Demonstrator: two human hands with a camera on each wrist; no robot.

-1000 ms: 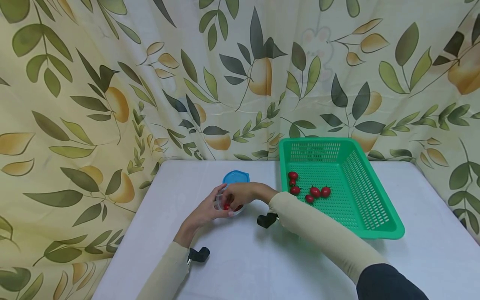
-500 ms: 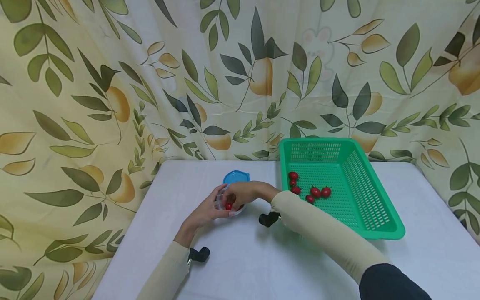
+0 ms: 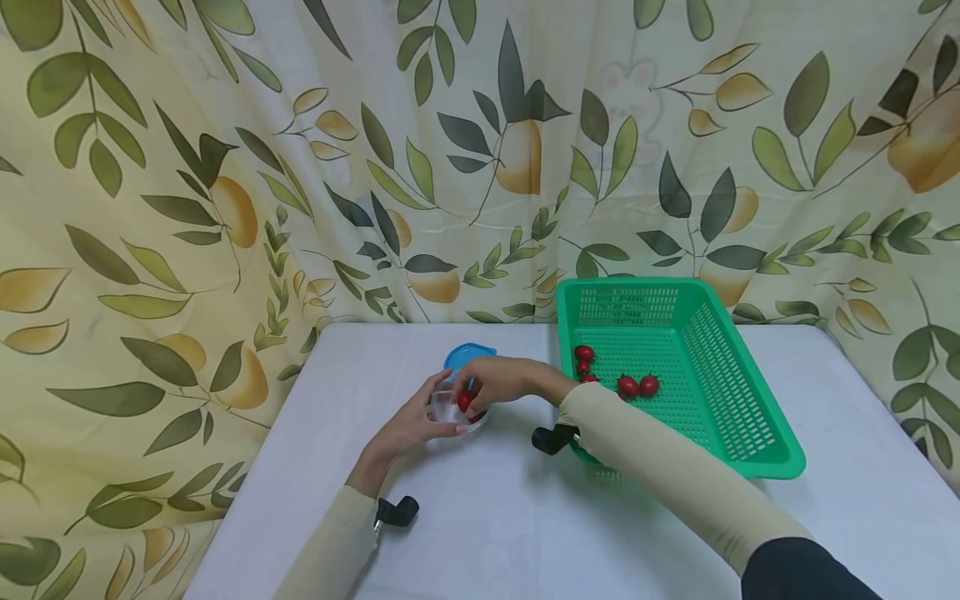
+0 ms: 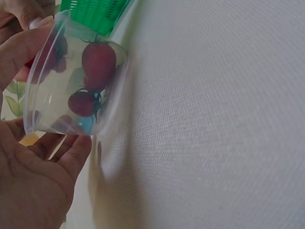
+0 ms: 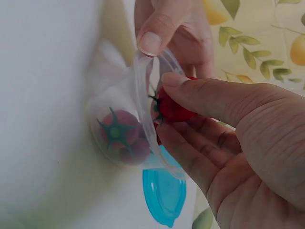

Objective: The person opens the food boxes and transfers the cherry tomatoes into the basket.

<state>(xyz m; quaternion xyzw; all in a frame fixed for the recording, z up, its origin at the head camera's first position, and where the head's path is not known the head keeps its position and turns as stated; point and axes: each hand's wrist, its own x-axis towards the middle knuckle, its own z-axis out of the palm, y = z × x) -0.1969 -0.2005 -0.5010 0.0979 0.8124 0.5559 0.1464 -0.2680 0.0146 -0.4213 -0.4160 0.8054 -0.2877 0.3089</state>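
My left hand [image 3: 412,423] grips a clear plastic tub [image 4: 52,107], thumb at the rim and fingers along its far side. Through the wall of the tub several cherry tomatoes show, among them a tomato [image 4: 98,59] with its green stem end. At the tub's mouth, my right hand [image 3: 501,379] pinches a red cherry tomato [image 5: 175,106] between thumb and fingers, its green calyx facing into the tub. Just behind the tub lies a blue lid [image 5: 163,195], partly covered by the hands in the head view.
To the right stands a green perforated basket [image 3: 633,283] with several cherry tomatoes [image 3: 627,386] toward its left; my right forearm passes over its front left corner. A white cloth [image 3: 480,525] covers the table. Behind hangs a leaf-patterned curtain [image 3: 300,225].
My right hand has risen a little and shifted right, bringing the pinched cherry tomato up at the tub's opening. The left hand and the tub have stayed nearly in place.
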